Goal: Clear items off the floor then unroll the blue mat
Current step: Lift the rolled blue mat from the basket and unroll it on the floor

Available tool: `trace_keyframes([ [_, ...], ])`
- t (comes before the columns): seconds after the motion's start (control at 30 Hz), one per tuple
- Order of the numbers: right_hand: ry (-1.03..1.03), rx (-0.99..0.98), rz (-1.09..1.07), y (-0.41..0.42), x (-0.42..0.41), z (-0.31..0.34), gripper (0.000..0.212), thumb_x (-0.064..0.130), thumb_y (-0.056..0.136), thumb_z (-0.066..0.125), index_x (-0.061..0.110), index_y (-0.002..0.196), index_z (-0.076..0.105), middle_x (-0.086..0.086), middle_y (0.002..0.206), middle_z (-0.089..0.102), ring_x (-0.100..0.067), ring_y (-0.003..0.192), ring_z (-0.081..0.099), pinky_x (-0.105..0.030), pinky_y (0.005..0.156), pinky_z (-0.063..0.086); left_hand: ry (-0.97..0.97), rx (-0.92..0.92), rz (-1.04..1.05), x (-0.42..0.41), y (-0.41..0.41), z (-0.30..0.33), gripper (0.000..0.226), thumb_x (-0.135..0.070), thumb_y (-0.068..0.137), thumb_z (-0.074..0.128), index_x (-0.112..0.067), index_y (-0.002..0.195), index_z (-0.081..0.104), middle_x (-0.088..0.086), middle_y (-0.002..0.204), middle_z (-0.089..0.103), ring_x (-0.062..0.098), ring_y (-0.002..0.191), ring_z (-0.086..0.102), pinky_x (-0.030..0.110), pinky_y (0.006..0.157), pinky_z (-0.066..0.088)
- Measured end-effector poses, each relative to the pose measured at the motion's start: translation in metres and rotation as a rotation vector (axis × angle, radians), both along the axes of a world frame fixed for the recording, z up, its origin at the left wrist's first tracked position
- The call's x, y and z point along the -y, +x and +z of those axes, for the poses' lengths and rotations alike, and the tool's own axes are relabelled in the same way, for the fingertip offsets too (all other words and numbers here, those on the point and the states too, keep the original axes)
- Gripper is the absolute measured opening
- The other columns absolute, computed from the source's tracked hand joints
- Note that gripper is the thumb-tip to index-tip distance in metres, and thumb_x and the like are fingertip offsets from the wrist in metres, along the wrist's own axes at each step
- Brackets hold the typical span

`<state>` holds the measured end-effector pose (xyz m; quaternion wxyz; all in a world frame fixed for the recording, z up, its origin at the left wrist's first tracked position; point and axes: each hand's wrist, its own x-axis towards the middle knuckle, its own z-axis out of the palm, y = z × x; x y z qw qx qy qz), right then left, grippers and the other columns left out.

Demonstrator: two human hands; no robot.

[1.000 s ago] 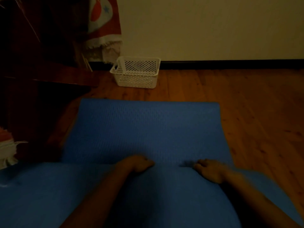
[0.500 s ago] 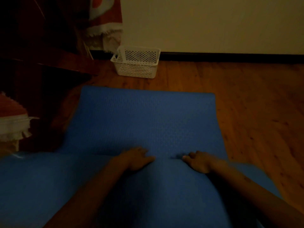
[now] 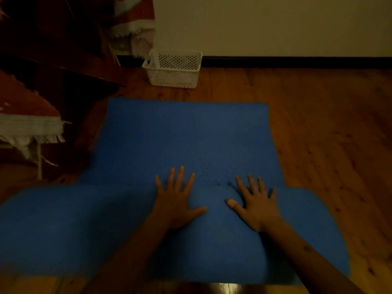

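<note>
Both my hands have flattened since the earlier frame: left hand (image 3: 177, 200) and right hand (image 3: 255, 205) press open-palmed, fingers spread, on the blue mat (image 3: 186, 141), spread across the wooden floor (image 3: 331, 132) toward the white basket (image 3: 174, 68).

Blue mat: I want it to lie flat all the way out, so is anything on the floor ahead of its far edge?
A white basket stands just beyond the blue mat, apart from its far edge.

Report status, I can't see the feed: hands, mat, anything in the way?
Both hands open: left hand and right hand flat on the blue mat. Mat partly unrolled. White basket beyond its far edge, apart.
</note>
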<state>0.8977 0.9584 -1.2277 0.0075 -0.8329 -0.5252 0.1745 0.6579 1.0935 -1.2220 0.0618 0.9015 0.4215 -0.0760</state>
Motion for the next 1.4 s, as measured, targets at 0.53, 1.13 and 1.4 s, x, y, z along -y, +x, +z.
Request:
trace_keyframes([
  [0.53, -0.157, 0.098, -0.134, -0.083, 0.129, 0.117, 0.1, 0.088, 0.073, 0.005, 0.031, 0.151, 0.027, -0.008, 0.149, 0.042, -0.03, 0.135, 0.041, -0.049, 0.106, 0.031, -0.185, 0.03, 0.025, 0.045, -0.113, 0.046, 0.118, -0.102, 0.051, -0.003, -0.038, 0.149, -0.019, -0.001, 0.152, -0.037, 0.029, 0.143, -0.028, 0.077, 0.101, -0.012],
  [1.13, -0.544, -0.025, 0.155, -0.134, 0.074, 0.047, 0.073, 0.07, 0.089, 0.036, 0.016, 0.137, 0.051, -0.011, 0.142, 0.051, -0.03, 0.124, 0.053, -0.043, 0.104, 0.04, -0.334, -0.141, 0.081, 0.064, -0.137, 0.006, 0.112, -0.096, 0.064, 0.02, -0.034, 0.153, -0.006, -0.001, 0.161, -0.017, 0.024, 0.149, -0.005, 0.062, 0.115, 0.006],
  [1.4, -0.471, -0.003, 0.128, -0.136, 0.054, 0.056, 0.041, 0.041, 0.097, 0.045, 0.005, 0.107, 0.061, -0.011, 0.092, 0.066, -0.024, 0.077, 0.065, -0.035, 0.07, 0.051, -0.183, -0.135, 0.105, 0.046, -0.125, 0.023, 0.099, -0.083, 0.079, 0.032, -0.027, 0.154, -0.002, 0.006, 0.161, -0.015, 0.032, 0.148, -0.003, 0.066, 0.113, 0.008],
])
